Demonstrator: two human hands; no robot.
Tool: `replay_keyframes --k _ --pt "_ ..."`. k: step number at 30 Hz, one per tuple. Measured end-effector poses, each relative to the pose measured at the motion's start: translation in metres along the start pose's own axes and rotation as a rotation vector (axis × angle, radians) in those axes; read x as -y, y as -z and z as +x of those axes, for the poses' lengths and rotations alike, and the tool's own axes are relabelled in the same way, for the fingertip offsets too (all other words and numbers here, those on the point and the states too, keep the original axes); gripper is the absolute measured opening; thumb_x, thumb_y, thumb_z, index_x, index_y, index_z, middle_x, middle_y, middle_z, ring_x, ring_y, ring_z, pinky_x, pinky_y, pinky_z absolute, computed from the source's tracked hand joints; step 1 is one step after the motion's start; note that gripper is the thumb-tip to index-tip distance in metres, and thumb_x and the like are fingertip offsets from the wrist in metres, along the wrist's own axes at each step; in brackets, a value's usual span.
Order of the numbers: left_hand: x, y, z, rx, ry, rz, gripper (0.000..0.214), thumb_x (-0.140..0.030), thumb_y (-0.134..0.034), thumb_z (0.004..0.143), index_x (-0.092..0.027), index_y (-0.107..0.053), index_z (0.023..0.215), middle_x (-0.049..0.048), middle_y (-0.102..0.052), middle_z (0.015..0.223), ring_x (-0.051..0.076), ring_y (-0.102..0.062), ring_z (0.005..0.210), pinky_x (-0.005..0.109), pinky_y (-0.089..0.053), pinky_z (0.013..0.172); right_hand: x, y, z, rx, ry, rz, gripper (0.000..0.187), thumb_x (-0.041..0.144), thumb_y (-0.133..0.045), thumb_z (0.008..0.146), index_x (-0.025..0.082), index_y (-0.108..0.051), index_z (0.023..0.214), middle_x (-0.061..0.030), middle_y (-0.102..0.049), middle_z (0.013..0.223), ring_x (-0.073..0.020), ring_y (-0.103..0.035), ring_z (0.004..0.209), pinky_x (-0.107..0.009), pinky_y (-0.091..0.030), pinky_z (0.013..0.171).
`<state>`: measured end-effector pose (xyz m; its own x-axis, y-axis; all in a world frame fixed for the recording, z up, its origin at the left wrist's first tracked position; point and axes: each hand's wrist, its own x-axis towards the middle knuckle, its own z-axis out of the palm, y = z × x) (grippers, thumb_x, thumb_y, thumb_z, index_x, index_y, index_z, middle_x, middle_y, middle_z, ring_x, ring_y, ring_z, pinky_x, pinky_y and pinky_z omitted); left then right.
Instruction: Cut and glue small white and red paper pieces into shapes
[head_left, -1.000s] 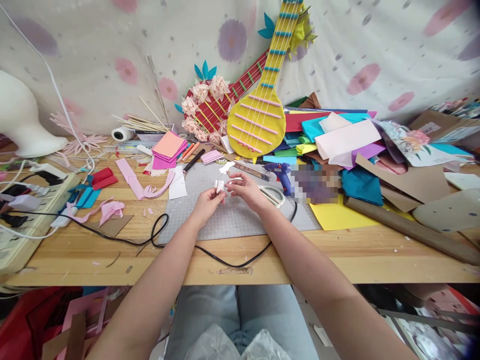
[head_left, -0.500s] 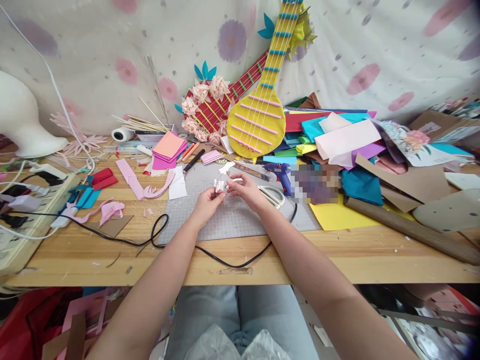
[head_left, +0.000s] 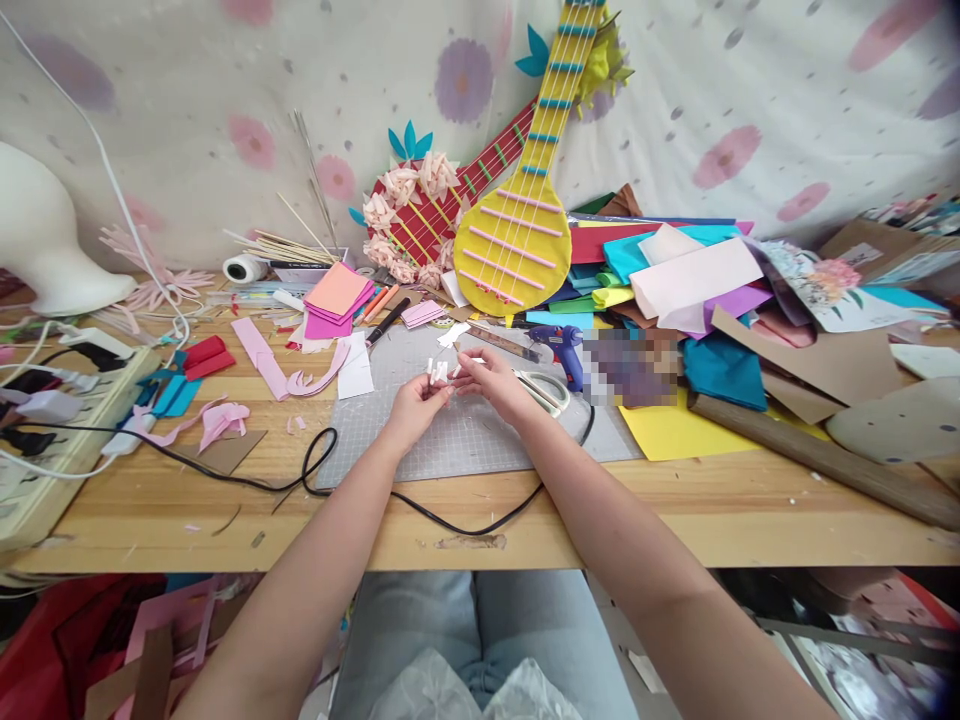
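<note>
Above the grey cutting mat (head_left: 465, 440) my left hand (head_left: 415, 405) pinches a small folded white paper piece (head_left: 437, 372) between thumb and fingers. My right hand (head_left: 491, 382) meets it from the right, its fingertips closed on the same piece. Both hands hover just over the mat. Scissors (head_left: 546, 390) lie right of my right hand, and a blue glue gun (head_left: 564, 347) sits just behind them.
A black cable (head_left: 322, 450) loops across the wooden table's front. Pink paper squares (head_left: 337, 297), a marker (head_left: 388, 321) and white scraps lie behind the mat. Two paper guitars (head_left: 517, 220) lean on the back cloth. Coloured sheets (head_left: 675, 280) and cardboard pile up right; a power strip (head_left: 60, 420) lies left.
My right hand has closed in toward the left hand until its fingertips touch the white piece. The left hand has barely moved.
</note>
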<state>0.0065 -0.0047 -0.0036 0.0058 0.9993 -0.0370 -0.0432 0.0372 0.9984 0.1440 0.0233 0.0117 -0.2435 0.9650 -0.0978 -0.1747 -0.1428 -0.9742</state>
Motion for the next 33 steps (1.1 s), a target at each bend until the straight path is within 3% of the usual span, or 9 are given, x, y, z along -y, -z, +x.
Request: replay_keyframes --k 6,10,14,18,23,25,27,30,33 --pt "-0.001 0.0 -0.001 0.024 -0.022 -0.006 0.017 -0.023 -0.069 0.059 -0.015 -0.056 0.066 -0.0028 -0.056 0.057 0.008 -0.049 0.054 0.023 -0.038 0.058 -0.007 0.001 0.0 0.058 0.065 -0.045 0.047 0.037 -0.074 0.053 0.02 -0.045 0.086 0.0068 -0.058 0.057 -0.0087 -0.055 0.053 -0.025 -0.047 0.058" --pt "-0.004 0.0 -0.002 0.025 0.01 -0.001 0.017 -0.023 -0.068 0.06 -0.015 -0.055 0.067 -0.0023 -0.055 0.057 0.008 -0.048 0.053 0.022 -0.035 0.054 -0.002 0.0 -0.001 0.085 0.05 -0.046 0.044 0.045 -0.067 0.062 0.02 -0.046 0.09 0.0018 -0.062 0.07 -0.0102 -0.057 0.06 -0.025 -0.047 0.058" --pt "-0.004 0.001 -0.001 -0.019 0.011 -0.005 0.02 -0.024 -0.069 0.06 -0.015 -0.054 0.069 -0.0025 -0.054 0.057 0.008 -0.046 0.052 0.021 -0.032 0.051 0.015 0.008 -0.004 -0.021 0.046 -0.166 0.034 0.048 -0.059 0.07 0.019 -0.047 0.083 -0.0012 -0.061 0.073 -0.0104 -0.057 0.063 -0.025 -0.046 0.058" --pt "-0.004 0.003 -0.001 -0.008 0.036 -0.068 0.025 -0.029 -0.068 0.06 -0.015 -0.051 0.071 -0.0034 -0.052 0.055 0.004 -0.037 0.044 0.02 -0.023 0.044 0.041 0.039 -0.021 -0.007 0.087 -0.581 0.029 0.044 -0.053 0.075 0.018 -0.046 0.064 0.0023 -0.052 0.054 -0.0074 -0.045 0.048 -0.022 -0.037 0.05" --pt "-0.006 0.004 -0.001 0.041 0.052 -0.164 0.029 -0.033 -0.068 0.06 -0.014 -0.05 0.072 -0.0036 -0.052 0.057 0.001 -0.028 0.039 0.019 -0.017 0.04 0.068 0.095 -0.059 0.023 -0.097 -1.062 0.04 0.054 -0.045 0.077 0.019 -0.044 0.057 0.0024 -0.049 0.048 -0.0086 -0.042 0.045 -0.024 -0.032 0.049" --pt "-0.006 0.004 0.0 0.055 0.063 -0.197 0.029 -0.033 -0.068 0.06 -0.015 -0.049 0.071 -0.0034 -0.052 0.057 0.001 -0.027 0.039 0.019 -0.016 0.04 0.073 0.114 -0.068 -0.055 -0.205 -1.202 0.048 0.062 -0.043 0.074 0.019 -0.045 0.054 0.0004 -0.049 0.047 -0.0102 -0.043 0.046 -0.025 -0.032 0.05" --pt "-0.005 0.004 0.001 0.068 0.069 -0.214 0.028 -0.033 -0.068 0.061 -0.015 -0.048 0.07 -0.003 -0.053 0.057 0.0 -0.026 0.038 0.018 -0.016 0.039 0.073 0.127 -0.069 -0.213 -0.255 -1.32 0.051 0.068 -0.045 0.069 0.018 -0.05 0.059 -0.0027 -0.055 0.054 -0.0127 -0.047 0.049 -0.026 -0.033 0.05" --pt "-0.003 0.004 0.001 0.063 0.069 -0.214 0.026 -0.031 -0.067 0.062 -0.015 -0.048 0.07 -0.0028 -0.053 0.056 0.0 -0.026 0.038 0.018 -0.015 0.039 0.065 0.134 -0.059 -0.384 -0.184 -1.416 0.055 0.069 -0.051 0.062 0.017 -0.057 0.079 -0.0085 -0.062 0.076 -0.0177 -0.054 0.062 -0.028 -0.037 0.055" --pt "-0.002 0.005 0.001 0.032 0.069 -0.191 0.026 -0.03 -0.068 0.061 -0.014 -0.05 0.071 -0.0025 -0.054 0.056 0.0 -0.028 0.038 0.018 -0.016 0.039 0.05 0.128 -0.041 -0.389 -0.101 -1.427 0.056 0.065 -0.053 0.063 0.015 -0.059 0.088 -0.0127 -0.062 0.089 -0.0227 -0.057 0.077 -0.029 -0.04 0.062"
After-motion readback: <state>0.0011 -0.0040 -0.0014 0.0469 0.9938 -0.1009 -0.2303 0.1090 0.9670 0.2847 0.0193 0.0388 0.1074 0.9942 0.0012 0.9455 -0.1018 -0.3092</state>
